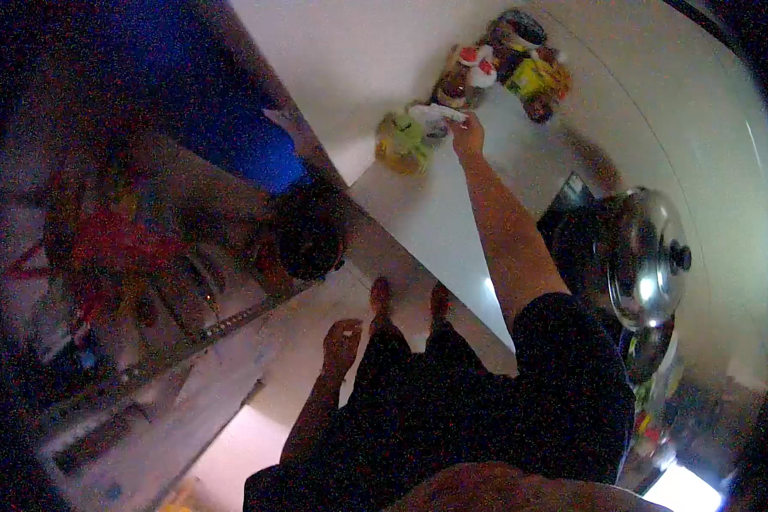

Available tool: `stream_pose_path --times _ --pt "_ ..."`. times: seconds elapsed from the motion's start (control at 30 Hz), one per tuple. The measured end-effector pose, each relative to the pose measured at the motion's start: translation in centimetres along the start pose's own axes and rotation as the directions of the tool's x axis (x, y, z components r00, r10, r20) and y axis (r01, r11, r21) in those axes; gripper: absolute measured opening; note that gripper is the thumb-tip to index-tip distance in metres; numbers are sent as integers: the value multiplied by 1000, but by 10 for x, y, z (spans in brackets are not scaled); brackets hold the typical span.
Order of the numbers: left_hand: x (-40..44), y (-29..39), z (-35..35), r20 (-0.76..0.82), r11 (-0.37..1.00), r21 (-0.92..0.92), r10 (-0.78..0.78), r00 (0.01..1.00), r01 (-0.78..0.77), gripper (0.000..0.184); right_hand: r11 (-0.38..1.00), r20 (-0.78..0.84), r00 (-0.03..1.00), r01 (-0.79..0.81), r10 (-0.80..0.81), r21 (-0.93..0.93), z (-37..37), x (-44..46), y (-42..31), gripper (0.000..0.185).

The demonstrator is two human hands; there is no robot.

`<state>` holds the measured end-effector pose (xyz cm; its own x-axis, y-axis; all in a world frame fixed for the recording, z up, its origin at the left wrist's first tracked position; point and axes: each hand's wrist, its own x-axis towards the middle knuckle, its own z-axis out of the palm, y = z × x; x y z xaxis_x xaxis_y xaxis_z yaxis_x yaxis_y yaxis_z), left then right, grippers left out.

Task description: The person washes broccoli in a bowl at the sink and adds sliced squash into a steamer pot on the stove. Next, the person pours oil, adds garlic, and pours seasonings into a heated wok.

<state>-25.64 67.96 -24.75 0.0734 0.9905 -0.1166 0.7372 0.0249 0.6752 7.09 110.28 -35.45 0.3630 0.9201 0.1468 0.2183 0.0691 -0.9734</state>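
Note:
My right hand (468, 136) reaches over a white surface (410, 213), its fingers closed on the edge of a whitish, crumpled item (437, 113) that looks like a plastic bag. Beside that item sits a yellow-green bag or packet (404, 142). Just beyond are a brown jar-like item with red and white on top (467, 75) and a yellow packet (531, 78). Low at my side hangs my left hand (342, 341), its fingers curled; whether it holds anything is too blurred to tell.
A large pot with a shiny metal lid (644, 258) stands at the right, near my right forearm. Dark round cookware is at the left of centre (310, 230). Red, blurred items (124, 243) lie at the far left. My feet are on the floor below.

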Motion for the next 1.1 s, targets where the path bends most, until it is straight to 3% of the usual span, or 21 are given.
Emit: stream_pose_path --times 0.07,0.13,0.17,0.23,0.3,0.37,0.4,0.43,0.47,0.5,0.57,0.63,0.67,0.7,0.77,0.87,0.9,1.0,1.1 --pt "32 -10 4 84 903 236 349 933 -359 16 986 -69 990 -116 124 116 -37 -50 -108 24" --pt "69 17 5 209 929 110 325 922 -352 26 987 -127 981 -156 149 -41 -84 -91 -111 19" --pt "90 35 20 200 933 -334 208 958 -133 32 977 -156 975 -178 159 -116 -106 -110 -114 17" --pt "127 92 39 174 811 -582 195 965 -59 42 992 -180 977 -122 113 -35 -156 -156 -133 15" --pt "161 172 46 14 865 -302 425 905 -402 45 990 -198 971 -128 136 51 -198 -200 -167 14" --pt "157 215 51 199 856 -340 471 859 -390 45 969 -205 952 -201 228 144 -222 -250 -219 13" --pt "156 241 59 455 861 -466 431 779 -204 45 948 -244 916 -301 318 107 -244 -268 -230 14" --pt "134 252 69 675 857 -516 409 614 -4 44 919 -293 872 -386 392 79 -261 -308 -239 16" --pt "134 260 98 871 969 -233 172 460 78 42 904 -322 855 -327 408 276 -276 -326 -233 19" --pt "114 274 118 871 940 -331 268 411 88 41 952 -354 892 -211 280 222 -297 -352 -228 27" --pt "74 290 150 843 854 -497 434 317 153 39 954 -346 889 -288 300 87 -338 -404 -210 35" --pt "35 323 195 802 818 -571 536 265 72 37 930 -426 828 -350 365 115 -384 -440 -220 31" --pt "7 320 187 759 779 -627 600 254 32 37 922 -476 791 -357 384 152 -380 -468 -243 29" --pt "-15 339 201 723 744 -667 639 263 27 37 770 -605 591 -635 534 59 -422 -477 -233 38" --pt "-47 370 225 643 663 -748 709 291 37 38 789 -723 611 -595 323 -150 -510 -491 -264 38" --pt "-82 393 260 719 716 -677 594 361 169 37 574 -698 716 -567 -11 -591 -665 -512 -257 28" --pt "-92 383 261 744 727 -651 554 374 218 37 509 -686 727 -579 -29 -636 -686 -512 -260 30" --pt "-113 359 272 679 753 -657 576 456 28 28 467 -605 770 -620 205 -631 -747 -494 -265 38" --pt "-118 331 280 637 782 -623 534 556 -37 23 202 -396 909 -415 127 -887 -799 -467 -230 40"
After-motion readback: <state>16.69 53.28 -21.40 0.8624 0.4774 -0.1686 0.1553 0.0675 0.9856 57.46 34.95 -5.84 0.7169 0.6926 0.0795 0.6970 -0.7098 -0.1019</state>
